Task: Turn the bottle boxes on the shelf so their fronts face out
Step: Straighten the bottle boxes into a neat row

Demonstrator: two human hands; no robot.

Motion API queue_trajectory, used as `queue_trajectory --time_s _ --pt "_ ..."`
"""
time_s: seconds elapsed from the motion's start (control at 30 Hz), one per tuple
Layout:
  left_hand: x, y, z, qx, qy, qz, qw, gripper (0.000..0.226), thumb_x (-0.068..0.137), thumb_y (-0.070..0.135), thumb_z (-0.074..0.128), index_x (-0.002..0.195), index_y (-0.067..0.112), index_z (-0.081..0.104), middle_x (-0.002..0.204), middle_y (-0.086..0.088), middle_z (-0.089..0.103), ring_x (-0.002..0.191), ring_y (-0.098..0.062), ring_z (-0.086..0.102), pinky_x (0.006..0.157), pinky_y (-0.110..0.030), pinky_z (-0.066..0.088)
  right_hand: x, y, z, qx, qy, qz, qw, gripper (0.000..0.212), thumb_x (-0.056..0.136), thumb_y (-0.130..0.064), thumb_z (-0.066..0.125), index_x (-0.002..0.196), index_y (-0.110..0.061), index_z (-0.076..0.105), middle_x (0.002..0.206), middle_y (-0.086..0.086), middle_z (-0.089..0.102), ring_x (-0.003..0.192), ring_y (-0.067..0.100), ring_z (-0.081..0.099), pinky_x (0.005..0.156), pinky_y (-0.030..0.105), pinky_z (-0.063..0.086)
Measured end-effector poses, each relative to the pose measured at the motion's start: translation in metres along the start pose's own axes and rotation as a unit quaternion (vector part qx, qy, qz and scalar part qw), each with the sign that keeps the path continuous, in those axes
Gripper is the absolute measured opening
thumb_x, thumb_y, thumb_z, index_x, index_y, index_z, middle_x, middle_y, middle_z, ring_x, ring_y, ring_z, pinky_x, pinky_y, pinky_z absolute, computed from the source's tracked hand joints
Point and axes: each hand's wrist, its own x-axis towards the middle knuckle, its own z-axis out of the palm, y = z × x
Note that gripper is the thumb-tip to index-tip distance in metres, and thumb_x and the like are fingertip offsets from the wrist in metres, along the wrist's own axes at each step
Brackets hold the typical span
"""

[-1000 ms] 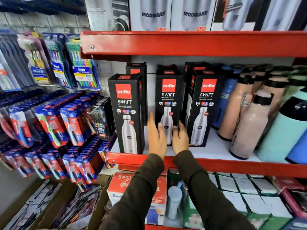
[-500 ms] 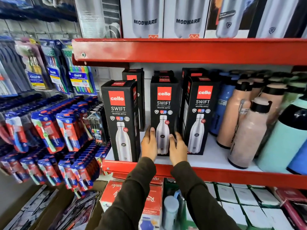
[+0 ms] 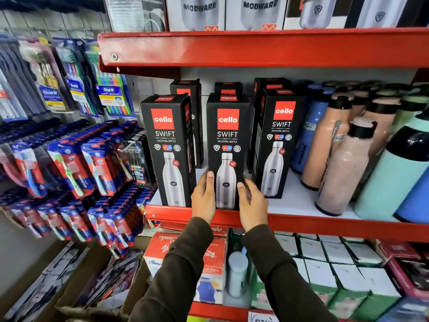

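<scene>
Boxes are standing three across at the front of the red shelf (image 3: 301,225), each showing its printed face outward. Left box (image 3: 168,149) is sitting untouched at the shelf lip. Left hand (image 3: 204,199) is pressing flat against the left lower edge of the middle box (image 3: 227,149), fingers (image 3: 210,180) extended up its side. Right hand (image 3: 253,205) is cupping the opposite lower edge, thumb on the front; together the hands are clasping the box between them. Right box (image 3: 277,145) is standing slightly further back, angled a little. More boxes (image 3: 185,89) are standing behind; their fronts are mostly hidden.

Assessment: the cartons are appearing as thin glossy card, stiff along the corners but likely to dent if squeezed mid-panel. A steel bottle presumably inside is making each one fairly heavy and tall enough to tip. Gripping low on opposing side edges, as now, is looking the soundest hold; the gloss may be slippery. Loose bottles (image 3: 343,163) are crowding the right, near the right box, so wide swings are risking a knock.
</scene>
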Motion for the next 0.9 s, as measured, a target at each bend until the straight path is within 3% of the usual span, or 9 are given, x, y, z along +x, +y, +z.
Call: queue_trajectory --time_s 0.1,0.37,0.47,0.5,0.6,0.67,0.73,0.83,0.9 --pt "-0.005 0.002 -0.002 0.014 0.004 0.000 1.000 0.048 0.100 0.047 0.040 0.141 0.025 0.050 0.127 0.017 0.053 0.120 0.000 0.042 0.103 -0.021 0.027 -0.006 -0.003 -0.001 -0.002 0.001 -0.004 1.000 0.035 0.099 -0.027 0.050 0.132 -0.020 0.056 0.111 -0.012 0.062 0.098 -0.008 0.057 0.081 -0.009 0.034" --pt "-0.015 0.010 -0.002 0.028 0.005 -0.017 0.999 0.049 0.101 0.045 0.037 0.143 0.021 0.047 0.147 0.001 0.051 0.132 -0.010 0.043 0.105 -0.022 0.026 -0.012 -0.005 -0.005 -0.002 -0.001 -0.003 1.000 0.033 0.098 -0.026 0.050 0.130 -0.019 0.057 0.113 -0.007 0.064 0.103 0.000 0.057 0.079 -0.009 0.034" --pt "-0.026 0.007 0.004 0.007 0.074 0.003 0.997 0.041 0.103 0.036 0.040 0.136 0.015 0.052 0.138 -0.003 0.057 0.127 -0.013 0.050 0.101 -0.021 0.032 -0.012 -0.005 -0.012 0.001 0.002 0.002 1.000 0.035 0.098 -0.030 0.050 0.130 -0.018 0.057 0.123 0.001 0.065 0.109 0.007 0.059 0.090 0.007 0.042" --pt "-0.033 0.005 0.007 -0.003 0.111 0.022 0.994 0.038 0.103 0.031 0.041 0.134 0.014 0.053 0.136 -0.003 0.058 0.125 -0.014 0.051 0.099 -0.021 0.035 -0.012 -0.006 -0.017 0.007 0.014 0.002 1.000 0.035 0.098 -0.031 0.050 0.130 -0.018 0.057 0.126 0.001 0.063 0.108 0.004 0.059 0.092 0.012 0.042" --pt "-0.060 -0.002 0.021 -0.009 0.198 0.127 0.972 0.025 0.103 0.024 0.041 0.124 0.020 0.055 0.124 0.005 0.057 0.116 -0.013 0.052 0.099 -0.027 0.041 -0.008 -0.002 -0.038 0.033 0.071 -0.020 0.997 0.028 0.097 -0.024 0.053 0.124 -0.019 0.059 0.125 0.002 0.062 0.096 -0.019 0.055 0.080 -0.002 0.039" --pt "-0.074 -0.003 0.038 0.010 0.177 0.203 0.963 0.024 0.103 0.023 0.040 0.122 0.024 0.055 0.120 0.013 0.057 0.115 -0.010 0.052 0.099 -0.026 0.041 -0.001 0.003 -0.055 0.037 0.109 -0.035 0.993 0.029 0.097 -0.019 0.053 0.125 -0.017 0.058 0.125 0.003 0.060 0.103 -0.012 0.057 0.082 -0.004 0.037" --pt "-0.079 0.001 0.059 0.008 0.109 0.257 0.960 0.028 0.104 0.018 0.038 0.126 0.023 0.055 0.125 0.011 0.058 0.121 -0.010 0.053 0.102 -0.023 0.041 0.009 0.008 -0.070 0.030 0.128 -0.039 0.991 0.034 0.097 -0.021 0.052 0.131 -0.015 0.053 0.132 0.005 0.056 0.120 0.009 0.054 0.096 0.006 0.037" --pt "-0.073 0.015 0.094 -0.004 0.009 0.254 0.967 0.040 0.105 0.015 0.035 0.143 0.020 0.043 0.147 0.008 0.047 0.138 -0.002 0.040 0.112 -0.016 0.031 0.030 0.013 -0.084 0.024 0.106 -0.010 0.994 0.045 0.099 -0.023 0.049 0.142 -0.013 0.041 0.148 0.009 0.044 0.136 0.020 0.042 0.114 0.034 0.033" --pt "-0.061 0.022 0.112 -0.001 -0.022 0.217 0.976 0.047 0.105 0.015 0.034 0.152 0.017 0.028 0.157 0.008 0.031 0.145 0.003 0.025 0.116 -0.013 0.019 0.045 0.014 -0.089 0.016 0.081 0.012 0.997 0.049 0.101 -0.024 0.046 0.146 -0.010 0.034 0.153 0.010 0.038 0.141 0.022 0.037 0.118 0.039 0.029"
